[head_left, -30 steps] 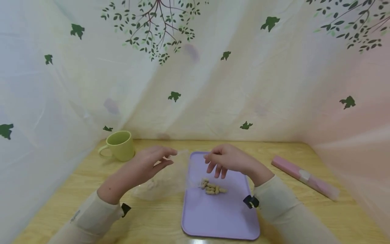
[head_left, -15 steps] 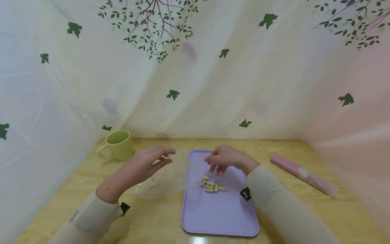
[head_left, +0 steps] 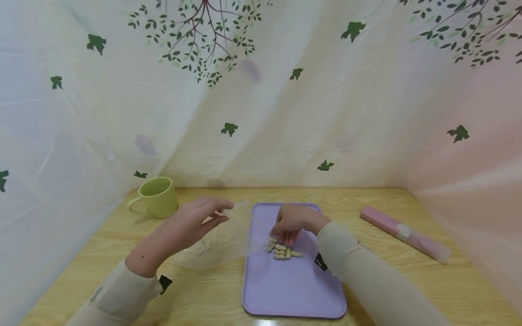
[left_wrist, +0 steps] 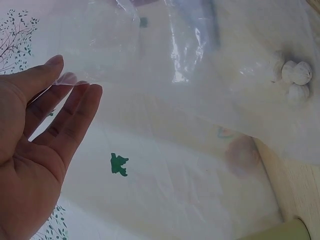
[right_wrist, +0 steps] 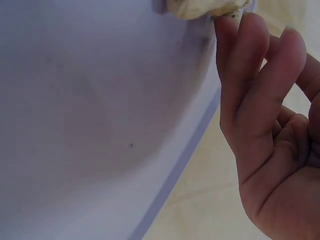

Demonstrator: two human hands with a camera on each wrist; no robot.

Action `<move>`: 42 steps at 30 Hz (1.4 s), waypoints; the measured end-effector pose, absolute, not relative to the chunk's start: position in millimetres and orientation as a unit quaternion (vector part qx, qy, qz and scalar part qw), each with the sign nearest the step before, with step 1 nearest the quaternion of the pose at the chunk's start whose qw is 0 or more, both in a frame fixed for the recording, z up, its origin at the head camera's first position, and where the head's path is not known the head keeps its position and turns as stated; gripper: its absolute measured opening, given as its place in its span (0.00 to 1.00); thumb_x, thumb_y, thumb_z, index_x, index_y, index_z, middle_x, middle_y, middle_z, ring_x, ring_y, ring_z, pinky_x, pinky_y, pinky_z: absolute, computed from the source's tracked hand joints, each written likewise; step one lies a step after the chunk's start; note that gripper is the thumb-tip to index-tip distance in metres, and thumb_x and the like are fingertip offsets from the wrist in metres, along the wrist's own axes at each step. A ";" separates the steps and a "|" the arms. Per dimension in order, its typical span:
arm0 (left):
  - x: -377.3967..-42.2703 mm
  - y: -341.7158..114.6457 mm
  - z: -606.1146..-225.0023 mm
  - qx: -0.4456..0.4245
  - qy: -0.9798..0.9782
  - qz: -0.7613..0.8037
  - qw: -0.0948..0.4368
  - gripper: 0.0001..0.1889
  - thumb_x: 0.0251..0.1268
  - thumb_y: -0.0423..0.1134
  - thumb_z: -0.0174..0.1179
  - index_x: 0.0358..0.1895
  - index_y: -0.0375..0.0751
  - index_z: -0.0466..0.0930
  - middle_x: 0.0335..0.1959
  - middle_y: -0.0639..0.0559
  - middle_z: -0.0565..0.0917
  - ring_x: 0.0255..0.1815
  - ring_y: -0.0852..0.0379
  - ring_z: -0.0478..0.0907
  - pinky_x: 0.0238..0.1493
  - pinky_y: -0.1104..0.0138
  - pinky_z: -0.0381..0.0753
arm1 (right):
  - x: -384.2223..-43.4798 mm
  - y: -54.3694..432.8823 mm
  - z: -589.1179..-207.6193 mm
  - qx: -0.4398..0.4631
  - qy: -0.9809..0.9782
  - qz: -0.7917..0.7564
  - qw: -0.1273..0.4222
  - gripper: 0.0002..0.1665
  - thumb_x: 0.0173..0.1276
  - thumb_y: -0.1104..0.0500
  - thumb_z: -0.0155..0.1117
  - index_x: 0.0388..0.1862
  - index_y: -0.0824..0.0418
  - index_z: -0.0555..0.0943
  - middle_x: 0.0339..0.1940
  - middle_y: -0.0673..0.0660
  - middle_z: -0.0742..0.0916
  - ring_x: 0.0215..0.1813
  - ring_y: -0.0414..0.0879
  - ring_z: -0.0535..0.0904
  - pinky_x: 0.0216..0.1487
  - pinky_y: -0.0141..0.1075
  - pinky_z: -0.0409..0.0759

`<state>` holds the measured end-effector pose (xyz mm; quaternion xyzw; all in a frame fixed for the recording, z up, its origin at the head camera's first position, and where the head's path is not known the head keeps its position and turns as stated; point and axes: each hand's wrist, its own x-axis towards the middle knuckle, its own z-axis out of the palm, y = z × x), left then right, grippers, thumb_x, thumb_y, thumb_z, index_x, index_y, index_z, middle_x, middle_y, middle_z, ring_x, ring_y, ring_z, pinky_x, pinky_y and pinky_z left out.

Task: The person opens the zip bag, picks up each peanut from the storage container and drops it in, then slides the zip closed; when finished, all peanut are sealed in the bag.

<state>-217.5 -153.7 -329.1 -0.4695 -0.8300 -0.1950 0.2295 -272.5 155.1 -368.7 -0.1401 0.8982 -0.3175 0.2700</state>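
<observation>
- On the purple tray [head_left: 291,290], just toward eleven o'clock from its middle, lies a loose cluster of peanuts [head_left: 280,252]. They should be light, with dry, brittle shells; a gentle pinch around one shell's middle looks best.
- At twelve o'clock of the cluster, the right hand [head_left: 295,222] points its fingers down among the nuts. I cannot tell whether it grips one: its own knuckles hide the contact, and the right wrist view cuts that nut off at the top.
- Toward nine o'clock is a clear plastic bag [head_left: 220,253], likely limp and slippery, best held by its rim. Pale lumps [left_wrist: 302,73], probably more peanuts, show blurrily inside; its outline is hard to trace.
- At ten o'clock, the left hand [head_left: 195,219] pinches the bag's edge between thumb and fingers.
- Farther out: a green mug [head_left: 159,201] at ten, a pink roll [head_left: 391,225] near three.
</observation>
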 end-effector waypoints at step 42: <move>-217.8 -151.6 -330.1 -0.469 -0.829 -0.200 0.230 0.19 0.69 0.31 0.72 0.61 0.42 0.84 0.53 0.49 0.91 0.48 0.56 0.92 0.49 0.69 0.93 | -254.3 179.4 -343.6 -0.154 0.858 -0.437 0.223 0.18 0.76 0.50 0.70 0.44 0.66 0.90 0.34 0.57 0.93 0.25 0.43 0.84 0.32 0.35 0.90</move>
